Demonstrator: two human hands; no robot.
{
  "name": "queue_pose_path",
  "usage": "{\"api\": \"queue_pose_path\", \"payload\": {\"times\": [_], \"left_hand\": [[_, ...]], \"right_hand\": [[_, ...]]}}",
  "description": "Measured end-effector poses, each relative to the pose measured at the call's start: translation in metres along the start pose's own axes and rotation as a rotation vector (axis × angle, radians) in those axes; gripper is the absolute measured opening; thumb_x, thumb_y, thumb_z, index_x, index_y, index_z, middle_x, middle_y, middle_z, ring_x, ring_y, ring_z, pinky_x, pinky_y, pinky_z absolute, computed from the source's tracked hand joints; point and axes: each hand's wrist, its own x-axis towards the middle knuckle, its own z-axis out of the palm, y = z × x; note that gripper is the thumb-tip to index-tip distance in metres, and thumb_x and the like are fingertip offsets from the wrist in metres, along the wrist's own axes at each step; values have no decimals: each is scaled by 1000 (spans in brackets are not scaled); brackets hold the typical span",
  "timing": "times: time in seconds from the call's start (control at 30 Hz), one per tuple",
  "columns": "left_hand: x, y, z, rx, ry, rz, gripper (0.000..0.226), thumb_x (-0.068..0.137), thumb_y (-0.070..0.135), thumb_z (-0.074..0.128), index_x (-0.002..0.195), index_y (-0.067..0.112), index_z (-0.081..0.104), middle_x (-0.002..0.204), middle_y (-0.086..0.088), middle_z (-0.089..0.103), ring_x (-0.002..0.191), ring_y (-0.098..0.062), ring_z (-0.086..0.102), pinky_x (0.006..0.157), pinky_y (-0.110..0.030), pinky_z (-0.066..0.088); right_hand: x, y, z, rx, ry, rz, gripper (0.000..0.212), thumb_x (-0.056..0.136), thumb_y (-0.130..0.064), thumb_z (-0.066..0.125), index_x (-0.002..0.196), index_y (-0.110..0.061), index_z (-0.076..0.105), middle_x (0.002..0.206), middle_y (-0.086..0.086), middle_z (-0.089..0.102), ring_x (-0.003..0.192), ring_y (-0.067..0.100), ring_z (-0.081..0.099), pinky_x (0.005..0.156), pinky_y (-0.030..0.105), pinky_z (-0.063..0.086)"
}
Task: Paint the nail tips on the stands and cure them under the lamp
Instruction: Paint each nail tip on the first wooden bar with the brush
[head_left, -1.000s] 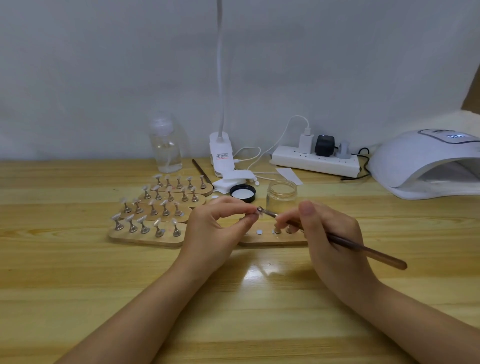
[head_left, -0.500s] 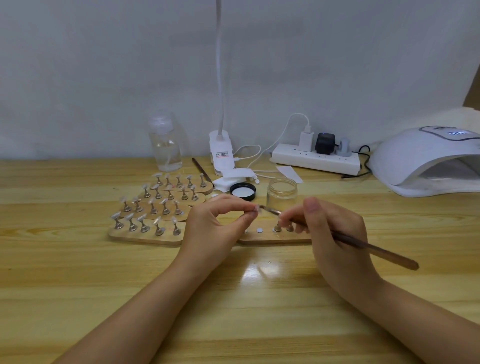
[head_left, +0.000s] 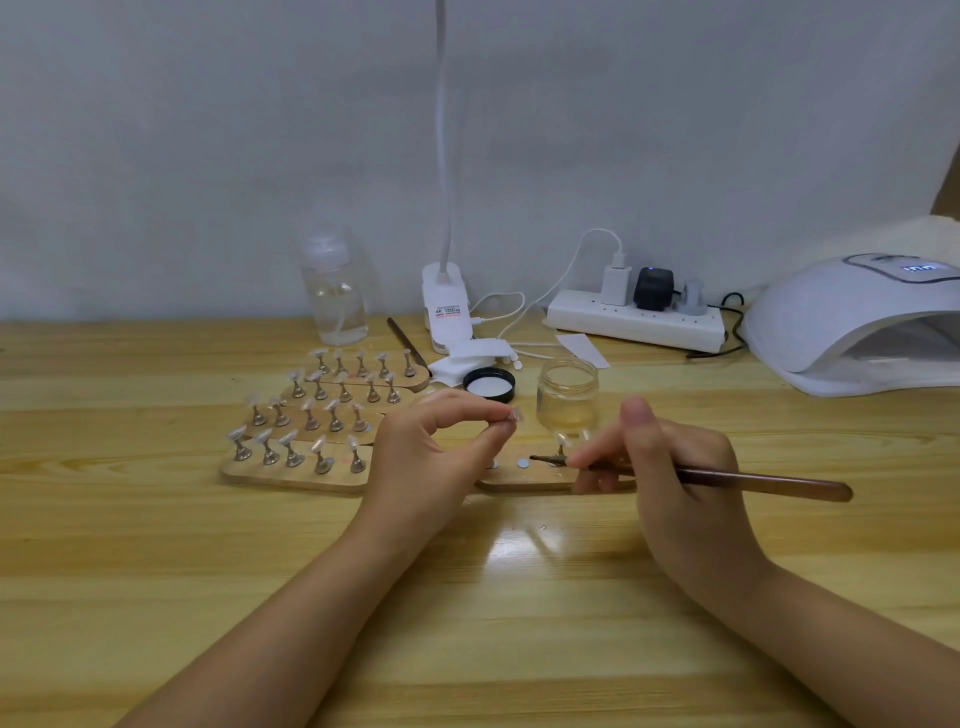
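Note:
My left hand (head_left: 426, 457) pinches a small stand with a clear nail tip (head_left: 514, 414) between thumb and fingers, lifted above a wooden base (head_left: 524, 480). My right hand (head_left: 670, 467) grips a brown-handled brush (head_left: 753, 478), its tip low over the base, apart from the nail tip. One stand with a tip (head_left: 562, 446) remains on that base beside bare magnet dots. Several wooden bases with rows of nail tips on metal stands (head_left: 306, 447) lie to the left. The white curing lamp (head_left: 862, 322) stands at the far right.
An open glass jar (head_left: 569, 397) stands just behind my hands, its black lid (head_left: 489, 384) beside it. Behind are a clear bottle (head_left: 335, 291), a clip lamp base (head_left: 445, 306), a second brush (head_left: 408, 343) and a power strip (head_left: 636, 317) with cables.
The brush has come away from the nail tip and dropped toward the wooden base. My left hand keeps the stand raised in much the same place.

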Motion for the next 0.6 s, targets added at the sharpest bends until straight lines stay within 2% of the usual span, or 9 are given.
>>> {"api": "queue_pose_path", "payload": {"times": [0.1, 0.23, 0.33, 0.43, 0.5, 0.6], "left_hand": [[-1, 1, -1, 9, 28, 55, 22, 73, 3, 72, 74, 25, 69, 80, 8, 67, 82, -1, 61, 71, -6, 43], [-1, 0, -1, 32, 53, 68, 16, 72, 8, 73, 73, 23, 68, 84, 8, 65, 85, -2, 60, 83, -13, 43], [-1, 0, -1, 11, 50, 49, 10, 72, 8, 74, 70, 16, 68, 81, 8, 67, 82, 0, 61, 80, -11, 43], [-1, 0, 0, -1, 53, 12, 8, 72, 11, 74, 69, 16, 68, 74, 8, 68, 76, 0, 62, 76, -10, 44], [-1, -1, 1, 1, 63, 3, 8, 72, 13, 74, 70, 17, 68, 72, 7, 68, 74, -1, 62, 73, -9, 44], [-2, -1, 0, 17, 59, 2, 9, 72, 15, 75, 69, 21, 68, 71, 8, 68, 74, -2, 62, 77, -14, 45]], "right_hand": [[0, -3, -1, -4, 30, -17, 42, 89, -37, 35, 69, -18, 66, 66, 2, 67, 57, 4, 60, 56, 10, 43], [2, -6, -2, -84, 45, -14, 32, 89, -38, 39, 79, -23, 65, 73, -7, 68, 68, 3, 62, 61, 9, 44], [2, -7, -1, -132, 28, -27, 27, 87, -38, 41, 84, -25, 64, 76, -9, 69, 75, 3, 64, 64, 17, 49], [1, -7, -1, -149, -5, -69, 29, 91, -32, 36, 87, -23, 64, 79, -7, 69, 79, 8, 66, 69, 24, 52], [1, -7, -1, -163, 1, -97, 29, 92, -30, 34, 88, -24, 63, 80, -7, 68, 81, 9, 65, 71, 25, 52], [2, -6, 1, -216, -2, -164, 29, 92, -25, 35, 89, -20, 63, 82, -5, 66, 80, 6, 63, 71, 21, 51]]}}
